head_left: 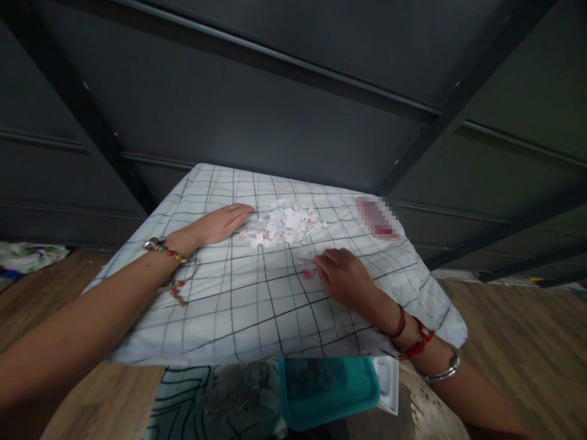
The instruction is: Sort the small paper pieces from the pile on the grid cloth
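Note:
A heap of small torn white paper scraps (pixel 287 223), some with reddish marks, lies on a white cloth with dark grid lines (pixel 238 324). My left hand (pixel 224 223) rests flat at the heap's left side, fingers stretched out and holding nothing. On the near right side, my right hand (pixel 343 275) is closed, thumb and fingers pinching a thin white paper scrap (pixel 306 261). Just below that scrap is a small pink spot (pixel 309 275) on the cloth; whether it is a stain or a loose bit, I cannot tell.
A pixelated pinkish rectangular item (pixel 376 218) lies at the cloth's far right. Below the near edge are a teal plastic container (pixel 330 412), a white box (pixel 389 385) and a dark-lined cloth (pixel 178 397). A dark panelled wall (pixel 257 98) stands directly behind the cloth-covered surface.

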Available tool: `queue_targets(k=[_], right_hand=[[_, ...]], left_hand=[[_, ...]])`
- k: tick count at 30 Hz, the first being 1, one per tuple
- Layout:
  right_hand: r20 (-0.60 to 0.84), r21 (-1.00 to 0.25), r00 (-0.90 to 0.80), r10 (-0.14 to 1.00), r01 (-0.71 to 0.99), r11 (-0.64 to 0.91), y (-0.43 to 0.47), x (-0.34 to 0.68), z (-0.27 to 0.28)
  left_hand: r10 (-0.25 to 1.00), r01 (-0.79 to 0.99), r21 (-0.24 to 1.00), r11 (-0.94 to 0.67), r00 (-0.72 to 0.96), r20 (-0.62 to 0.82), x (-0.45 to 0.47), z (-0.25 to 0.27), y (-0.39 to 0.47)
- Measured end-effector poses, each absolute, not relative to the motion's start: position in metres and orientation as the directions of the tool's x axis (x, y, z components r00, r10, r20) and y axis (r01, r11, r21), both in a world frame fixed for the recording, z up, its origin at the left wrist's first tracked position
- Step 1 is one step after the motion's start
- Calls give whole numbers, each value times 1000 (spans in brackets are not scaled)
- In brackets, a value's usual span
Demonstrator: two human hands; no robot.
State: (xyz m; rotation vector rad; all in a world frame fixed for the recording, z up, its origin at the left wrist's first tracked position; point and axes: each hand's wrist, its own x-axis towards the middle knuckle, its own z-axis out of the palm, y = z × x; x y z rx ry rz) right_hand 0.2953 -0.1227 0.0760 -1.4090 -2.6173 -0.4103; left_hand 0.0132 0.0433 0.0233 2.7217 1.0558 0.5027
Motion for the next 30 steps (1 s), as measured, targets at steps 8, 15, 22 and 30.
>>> queue_targets(k=[8,15,22,30], right_hand=[[269,217,-518,812,854,474,-120,303,92],[210,181,-422,882,903,389,-131,281,97],[118,113,-397,910,916,385,-138,251,95],[202,110,-365,909,930,350,-142,258,98]], left_hand=[[676,620,273,-735,699,232,13,23,44],[662,606,268,-749,708,247,13,22,45],[668,618,257,-743,704,242,14,26,40],[664,614,254,-747,707,244,14,28,37]])
